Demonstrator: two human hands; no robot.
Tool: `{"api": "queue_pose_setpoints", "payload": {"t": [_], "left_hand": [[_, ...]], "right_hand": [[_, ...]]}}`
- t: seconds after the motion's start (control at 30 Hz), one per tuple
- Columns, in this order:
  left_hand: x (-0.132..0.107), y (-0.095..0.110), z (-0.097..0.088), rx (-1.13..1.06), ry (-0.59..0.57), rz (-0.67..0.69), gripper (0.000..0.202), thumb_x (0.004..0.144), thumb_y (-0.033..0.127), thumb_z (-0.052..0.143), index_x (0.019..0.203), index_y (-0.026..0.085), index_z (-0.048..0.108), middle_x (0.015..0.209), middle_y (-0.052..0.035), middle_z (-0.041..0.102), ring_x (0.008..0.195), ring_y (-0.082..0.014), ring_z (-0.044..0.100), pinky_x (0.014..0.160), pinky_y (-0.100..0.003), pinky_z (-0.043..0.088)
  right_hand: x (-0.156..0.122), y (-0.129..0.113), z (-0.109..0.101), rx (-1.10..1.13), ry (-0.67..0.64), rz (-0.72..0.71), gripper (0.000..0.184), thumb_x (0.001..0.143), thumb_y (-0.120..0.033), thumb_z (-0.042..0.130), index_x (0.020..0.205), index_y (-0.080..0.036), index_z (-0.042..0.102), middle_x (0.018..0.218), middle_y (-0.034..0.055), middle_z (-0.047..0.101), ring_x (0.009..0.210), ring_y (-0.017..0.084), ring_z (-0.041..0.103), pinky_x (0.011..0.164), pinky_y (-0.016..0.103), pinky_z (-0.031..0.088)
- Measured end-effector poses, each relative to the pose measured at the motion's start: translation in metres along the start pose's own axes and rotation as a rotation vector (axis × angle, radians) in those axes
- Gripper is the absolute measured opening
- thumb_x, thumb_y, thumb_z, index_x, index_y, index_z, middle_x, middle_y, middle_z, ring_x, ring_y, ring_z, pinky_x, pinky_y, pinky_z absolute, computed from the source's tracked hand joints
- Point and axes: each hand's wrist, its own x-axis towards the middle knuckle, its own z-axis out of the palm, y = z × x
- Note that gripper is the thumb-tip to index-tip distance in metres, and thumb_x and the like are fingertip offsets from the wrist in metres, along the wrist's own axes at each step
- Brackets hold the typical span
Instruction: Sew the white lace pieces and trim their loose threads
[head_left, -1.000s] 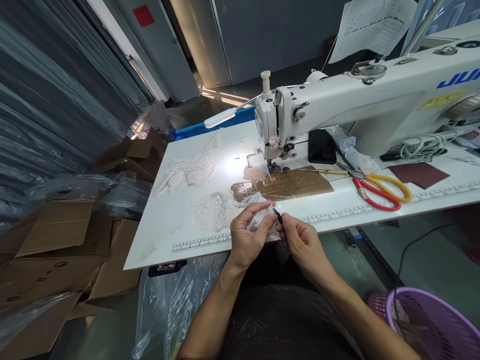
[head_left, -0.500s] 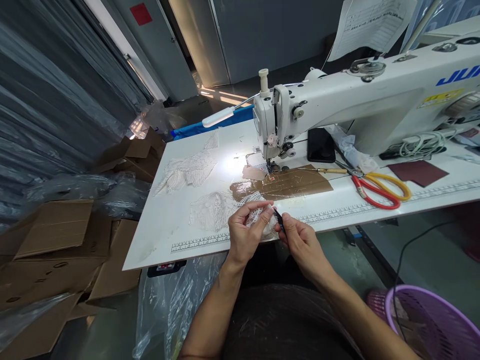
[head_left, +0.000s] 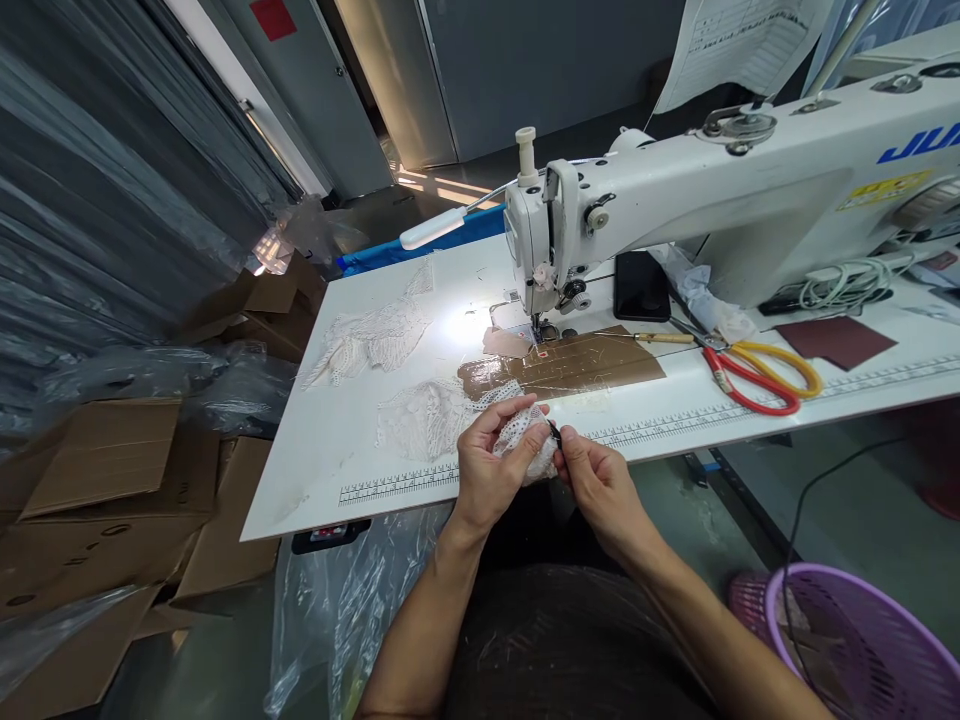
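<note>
My left hand [head_left: 487, 475] is closed on a bunched piece of white lace [head_left: 516, 432], pinching its edge between thumb and fingers at the table's front edge. Right beside it, my right hand [head_left: 604, 490] grips a small black tool [head_left: 555, 434]. The tool's tip meets the lace close to my left thumb, and most of it is hidden by the fingers, so its exact kind is unclear. More white lace [head_left: 424, 418] lies flat on the table to the left of my hands. Another lace piece [head_left: 375, 335] is spread farther back.
Beyond my hands stands a white sewing machine [head_left: 637, 215], a brown taped sheet [head_left: 592, 365] before its needle. To the right lie scissors [head_left: 769, 375], an awl [head_left: 660, 338], a black phone [head_left: 641, 290] and a maroon scrap [head_left: 836, 340]. Cardboard boxes [head_left: 112, 500] and a purple basket [head_left: 862, 620] flank the table [head_left: 300, 470].
The black tool has dropped lower and shows less between my hands. More of the bunched lace shows over my left fingers. The view has shifted slightly.
</note>
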Motion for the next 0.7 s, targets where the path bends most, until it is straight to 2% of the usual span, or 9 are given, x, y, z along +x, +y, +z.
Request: {"api": "queue_pose_setpoints", "payload": {"t": [0.13,0.27,0.53,0.7], "left_hand": [[0.002,-0.008,-0.001,-0.109,-0.019,-0.084,0.038,0.077,0.030,0.079,0.113,0.020,0.069,0.106,-0.0081,0.074,0.094,-0.0201,0.072,0.084,-0.030,0.057],[0.005,-0.008,-0.002,-0.197,-0.060,-0.155,0.046,0.077,0.032,0.078,0.119,0.020,0.063,0.097,-0.0073,0.074,0.078,-0.0154,0.071,0.070,-0.024,0.055],[0.004,-0.002,-0.001,-0.193,-0.041,-0.148,0.057,0.073,0.035,0.081,0.121,0.020,0.056,0.093,-0.0064,0.072,0.075,-0.0157,0.069,0.070,-0.026,0.055],[0.003,0.001,0.000,-0.171,-0.057,-0.130,0.055,0.076,0.035,0.079,0.122,0.020,0.054,0.092,-0.0054,0.071,0.073,-0.0143,0.068,0.069,-0.024,0.054]], "right_hand": [[-0.002,-0.001,0.001,0.016,0.014,0.002,0.055,0.087,-0.068,0.052,0.062,-0.019,0.051,0.056,-0.0042,0.037,0.054,0.011,0.027,0.050,0.026,0.026],[-0.003,-0.001,0.000,0.011,0.019,-0.008,0.054,0.087,-0.067,0.054,0.063,-0.019,0.054,0.058,-0.0027,0.043,0.055,0.012,0.034,0.053,0.026,0.032],[-0.005,0.000,0.000,0.017,-0.004,0.040,0.055,0.088,-0.069,0.050,0.068,-0.019,0.058,0.055,-0.0042,0.039,0.052,0.011,0.032,0.050,0.025,0.030],[-0.006,-0.004,0.003,0.032,-0.001,0.061,0.055,0.088,-0.069,0.050,0.068,-0.019,0.057,0.054,-0.0051,0.037,0.051,0.011,0.028,0.049,0.025,0.026]]}}
